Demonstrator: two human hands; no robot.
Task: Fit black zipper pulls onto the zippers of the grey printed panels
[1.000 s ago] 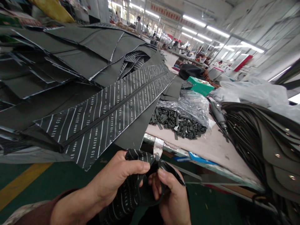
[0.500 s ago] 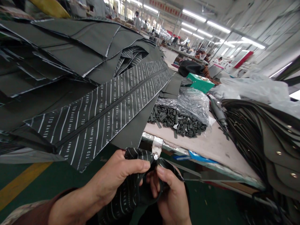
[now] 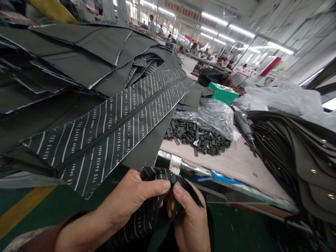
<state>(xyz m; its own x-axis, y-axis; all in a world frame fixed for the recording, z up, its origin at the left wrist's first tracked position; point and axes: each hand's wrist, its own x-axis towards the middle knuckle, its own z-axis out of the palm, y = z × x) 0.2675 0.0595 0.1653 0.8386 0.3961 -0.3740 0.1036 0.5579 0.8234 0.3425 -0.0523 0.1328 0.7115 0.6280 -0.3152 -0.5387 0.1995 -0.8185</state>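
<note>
Both hands are in the lower middle, at a dark fabric panel (image 3: 138,222) with white printed stripes and lettering. My left hand (image 3: 139,190) pinches the panel under its thumb. Close beside it, my right hand (image 3: 190,206) is closed on another part of the same panel. Between the two thumb tips sits a small dark piece (image 3: 173,179), too small to name surely; it looks like a zipper slider. Below, the panel's dark edge strip hangs in a loop, and most fingers are hidden behind the fabric. Beyond my hands lies a similar printed panel (image 3: 105,150) with a zipper along its middle.
Stacked dark green fabric panels (image 3: 65,49) fill the left. On the table (image 3: 249,175), small dark zipper pulls (image 3: 202,138) spill from a clear plastic bag (image 3: 215,112). A screwdriver-like tool (image 3: 245,126), a green box (image 3: 223,92) and dark riveted straps (image 3: 296,147) lie rightward.
The small piece between my thumbs showed a bright shiny face earlier and looks dark now. My thumbs are slightly closer together, and the loop of edge strip is narrower.
</note>
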